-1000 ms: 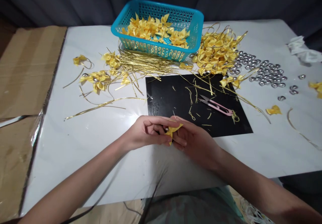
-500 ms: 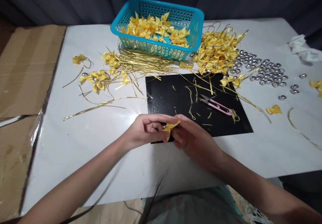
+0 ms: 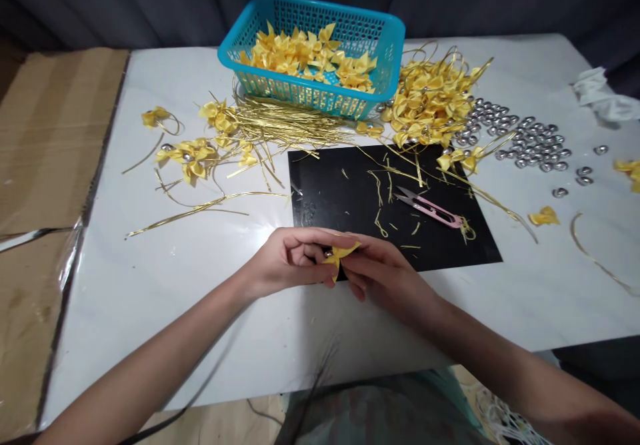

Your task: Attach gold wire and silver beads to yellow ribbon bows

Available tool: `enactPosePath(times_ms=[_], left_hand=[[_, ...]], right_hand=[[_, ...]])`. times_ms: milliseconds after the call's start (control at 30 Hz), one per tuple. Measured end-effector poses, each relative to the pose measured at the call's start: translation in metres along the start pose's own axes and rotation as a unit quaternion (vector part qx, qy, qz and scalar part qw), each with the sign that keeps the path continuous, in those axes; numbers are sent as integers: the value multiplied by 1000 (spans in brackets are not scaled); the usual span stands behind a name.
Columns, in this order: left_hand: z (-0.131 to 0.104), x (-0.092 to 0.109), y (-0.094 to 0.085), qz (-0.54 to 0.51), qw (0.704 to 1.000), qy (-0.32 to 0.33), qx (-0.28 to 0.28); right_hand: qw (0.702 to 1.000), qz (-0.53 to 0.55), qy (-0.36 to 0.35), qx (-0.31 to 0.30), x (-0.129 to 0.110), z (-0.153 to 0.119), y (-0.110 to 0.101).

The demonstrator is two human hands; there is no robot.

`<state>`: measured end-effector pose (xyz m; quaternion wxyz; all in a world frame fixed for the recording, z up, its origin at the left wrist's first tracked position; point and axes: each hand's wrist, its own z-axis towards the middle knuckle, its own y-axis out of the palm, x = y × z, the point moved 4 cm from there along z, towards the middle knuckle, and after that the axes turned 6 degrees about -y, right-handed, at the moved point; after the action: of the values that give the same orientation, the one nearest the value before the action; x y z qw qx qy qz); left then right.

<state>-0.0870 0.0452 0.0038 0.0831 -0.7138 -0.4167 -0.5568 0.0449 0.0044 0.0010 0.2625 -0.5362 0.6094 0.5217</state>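
A yellow ribbon flower (image 3: 341, 252) with a silver bead at its middle is held over the front edge of a black mat (image 3: 340, 198). My left hand (image 3: 293, 258) is closed on it from the left, thumb below and fingers above. From the right, my right hand (image 3: 395, 275) has its fingers closed at the back of the flower; what its fingertips pinch there is partly hidden. Pink-handled thread snips (image 3: 433, 210) lie on the mat, among short gold wire scraps (image 3: 379, 188).
A blue basket (image 3: 313, 82) of yellow ribbon flowers stands at the back. Before it lies a bundle of gold wire ties (image 3: 290, 124). Finished-looking flowers (image 3: 430, 102) are heaped to its right, beside scattered silver beads (image 3: 537, 145). Cardboard (image 3: 55, 165) lies along the left side.
My right hand has turned slightly and its fingers have curled in closer behind the flower. My left hand and the flower stay almost in place.
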Motion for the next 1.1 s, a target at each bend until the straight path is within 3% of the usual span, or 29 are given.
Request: enactPosePath(times_ms=[167, 500, 600, 667, 733, 800, 900, 1000, 1100], left_hand=[[0, -2, -3, -32, 999, 7, 11], [2, -1, -4, 67, 994, 26, 87], [2, 0, 0, 99, 990, 40, 95], [2, 1, 2, 100, 986, 57, 122], [1, 1, 1, 83, 979, 68, 175], [1, 0, 1, 63, 974, 57, 209], [2, -3, 5, 36, 983, 21, 180], [1, -2, 7, 20, 989, 16, 146], [1, 0, 5, 35, 989, 13, 142]], right_hand=[[997, -58, -30, -48, -5, 0, 4], [986, -164, -7, -41, -12, -2, -11], [972, -229, -46, 3, -16, -1, -17], [942, -307, -121, 59, -24, -1, -22], [885, -405, -209, 99, -32, -5, -23], [817, -495, -277, 101, -37, -9, -18], [740, -582, -328, 75, -38, -14, -10], [715, -616, -328, 49, -37, -15, -5], [718, -613, -328, 40, -38, -15, -3]])
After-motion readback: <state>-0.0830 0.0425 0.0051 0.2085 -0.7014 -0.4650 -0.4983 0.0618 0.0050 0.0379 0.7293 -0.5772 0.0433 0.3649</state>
